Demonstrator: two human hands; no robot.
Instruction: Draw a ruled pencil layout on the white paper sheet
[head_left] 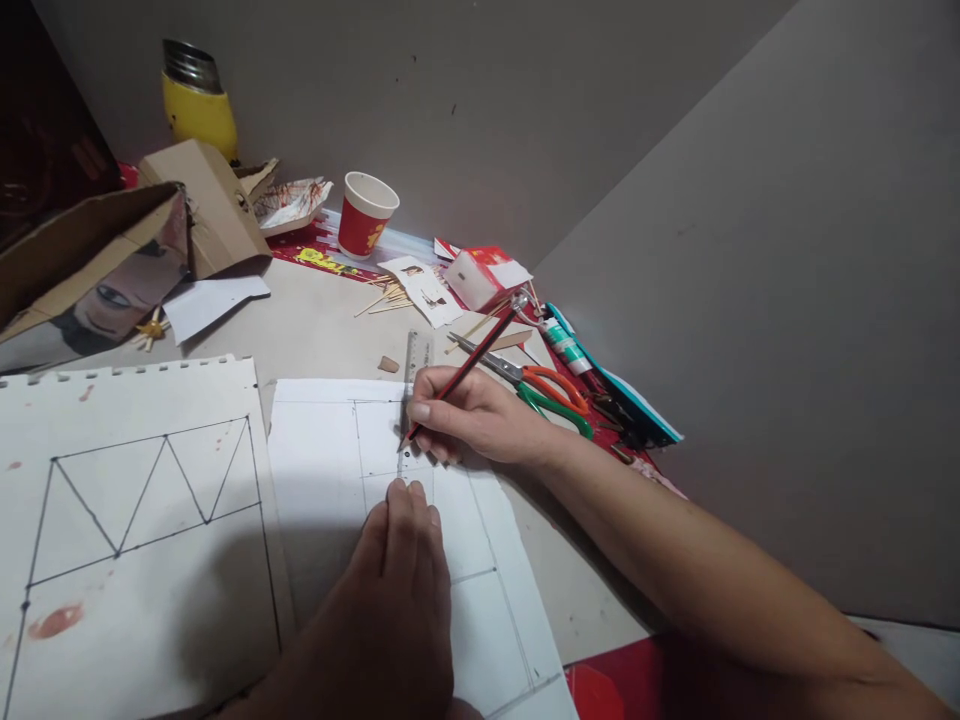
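My right hand [480,415] is closed round a dark red and black pencil [469,365], its tip down beside a clear ruler [417,355]. The ruler lies lengthwise on a white sheet [315,430] marked with thin straight lines and dots. Below it, my left hand [405,580] presses the ruler's near end against the paper, fingers close together; the thumb is mostly hidden. To the left lies a sketch pad page [150,640] with a ruled zigzag drawing and reddish stains.
Scissors [525,380] with orange and green handles lie just beyond my right hand. Farther back stand a red paper cup [366,220], a small red and white carton [480,278] and a yellow container [199,115]. Cut cardboard [202,200] is at left; a grey wall [480,110] rises behind.
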